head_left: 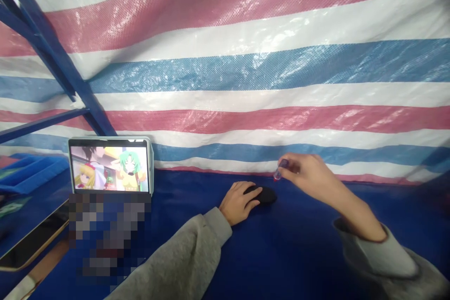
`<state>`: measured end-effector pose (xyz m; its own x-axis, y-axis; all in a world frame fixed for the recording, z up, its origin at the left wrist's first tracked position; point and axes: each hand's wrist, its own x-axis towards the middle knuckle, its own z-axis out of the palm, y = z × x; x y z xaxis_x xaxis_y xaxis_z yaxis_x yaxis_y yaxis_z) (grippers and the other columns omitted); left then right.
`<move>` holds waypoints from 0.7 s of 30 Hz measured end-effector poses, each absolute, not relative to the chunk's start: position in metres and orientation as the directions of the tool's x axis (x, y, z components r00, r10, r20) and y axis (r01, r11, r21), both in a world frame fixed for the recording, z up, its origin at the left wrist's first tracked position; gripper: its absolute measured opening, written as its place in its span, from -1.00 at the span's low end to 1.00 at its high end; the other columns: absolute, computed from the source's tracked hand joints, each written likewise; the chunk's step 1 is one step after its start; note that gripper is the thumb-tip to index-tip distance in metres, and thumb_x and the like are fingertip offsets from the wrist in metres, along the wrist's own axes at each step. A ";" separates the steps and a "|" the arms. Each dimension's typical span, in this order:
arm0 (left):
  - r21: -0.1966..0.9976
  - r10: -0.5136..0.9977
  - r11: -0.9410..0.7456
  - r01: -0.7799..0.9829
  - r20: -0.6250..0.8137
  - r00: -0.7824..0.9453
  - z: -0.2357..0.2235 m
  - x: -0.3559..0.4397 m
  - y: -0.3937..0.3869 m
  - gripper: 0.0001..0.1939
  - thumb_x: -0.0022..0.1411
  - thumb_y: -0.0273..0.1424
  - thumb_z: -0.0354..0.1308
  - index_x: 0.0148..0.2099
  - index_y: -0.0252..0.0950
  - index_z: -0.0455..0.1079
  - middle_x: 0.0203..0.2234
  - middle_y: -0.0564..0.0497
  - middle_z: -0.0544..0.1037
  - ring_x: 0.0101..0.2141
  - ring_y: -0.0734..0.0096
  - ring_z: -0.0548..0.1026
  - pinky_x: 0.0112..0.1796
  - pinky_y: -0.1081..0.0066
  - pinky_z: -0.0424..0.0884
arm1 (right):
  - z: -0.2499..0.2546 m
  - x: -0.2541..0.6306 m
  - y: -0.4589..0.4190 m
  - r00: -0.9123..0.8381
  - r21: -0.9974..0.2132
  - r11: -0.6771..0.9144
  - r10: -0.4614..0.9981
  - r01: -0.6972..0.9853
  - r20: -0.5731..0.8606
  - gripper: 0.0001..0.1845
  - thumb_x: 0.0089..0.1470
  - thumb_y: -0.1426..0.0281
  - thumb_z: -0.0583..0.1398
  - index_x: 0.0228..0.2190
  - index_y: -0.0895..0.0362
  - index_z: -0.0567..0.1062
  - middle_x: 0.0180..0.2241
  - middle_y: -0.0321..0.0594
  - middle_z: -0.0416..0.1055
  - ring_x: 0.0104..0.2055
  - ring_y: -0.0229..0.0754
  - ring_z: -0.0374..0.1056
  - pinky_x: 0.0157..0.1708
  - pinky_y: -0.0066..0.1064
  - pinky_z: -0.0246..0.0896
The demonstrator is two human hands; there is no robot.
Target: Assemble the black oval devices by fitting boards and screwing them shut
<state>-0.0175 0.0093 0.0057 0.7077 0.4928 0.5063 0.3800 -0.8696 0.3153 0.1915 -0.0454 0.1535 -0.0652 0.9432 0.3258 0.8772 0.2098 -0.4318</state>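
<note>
My left hand [239, 201] rests on the blue table cover [288, 243], its fingers curled over a small black object [265, 194] that lies flat there. My right hand [309, 171] hovers just above and to the right, pinching a small clear tube with a red tip [279, 171]. The tip points down toward the black object. Both arms wear grey sleeves.
A tablet [110, 165] showing a cartoon stands at the left on the table. A blue plastic bin [33, 173] and blue metal frame bars [52, 51] are further left. A striped red, white and blue tarp [246, 65] hangs behind. A flat dark panel [31, 241] lies at the lower left.
</note>
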 end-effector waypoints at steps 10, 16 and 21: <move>0.270 0.465 -0.885 0.378 0.519 0.717 0.004 -0.018 0.008 -0.63 0.40 -0.26 -0.06 0.18 -0.20 0.31 0.05 -0.12 0.38 0.04 0.19 0.36 0.06 0.15 0.30 | 0.140 0.189 -0.044 -0.080 -0.387 0.184 0.960 0.904 0.270 -0.82 -0.02 0.38 0.12 -0.57 0.07 0.49 -0.63 -0.34 0.40 -0.56 -0.24 0.30 -0.52 -0.43 0.07; 0.270 0.473 -0.881 0.388 0.513 0.716 0.004 -0.018 0.008 -0.63 0.40 -0.26 -0.06 0.18 -0.19 0.30 0.05 -0.12 0.39 0.04 0.19 0.36 0.07 0.15 0.31 | 0.143 0.190 -0.046 -0.070 -0.425 0.166 0.970 0.890 0.232 -0.81 -0.01 0.35 0.11 -0.54 0.06 0.50 -0.61 -0.34 0.43 -0.54 -0.22 0.32 -0.50 -0.43 0.09; 0.266 0.473 -0.881 0.392 0.520 0.711 0.004 -0.018 0.009 -0.63 0.41 -0.25 -0.08 0.17 -0.21 0.32 0.04 -0.13 0.39 0.03 0.20 0.37 0.06 0.16 0.32 | 0.142 0.190 -0.047 -0.054 -0.397 0.155 0.965 0.905 0.256 -0.81 -0.01 0.34 0.11 -0.54 0.07 0.50 -0.61 -0.32 0.42 -0.55 -0.22 0.30 -0.50 -0.42 0.08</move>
<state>-0.0176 0.0086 0.0039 0.7106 0.4734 0.5205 0.3918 -0.8807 0.2662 0.1904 -0.0465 0.1423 -0.0538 0.9653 0.2556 0.9047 0.1555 -0.3968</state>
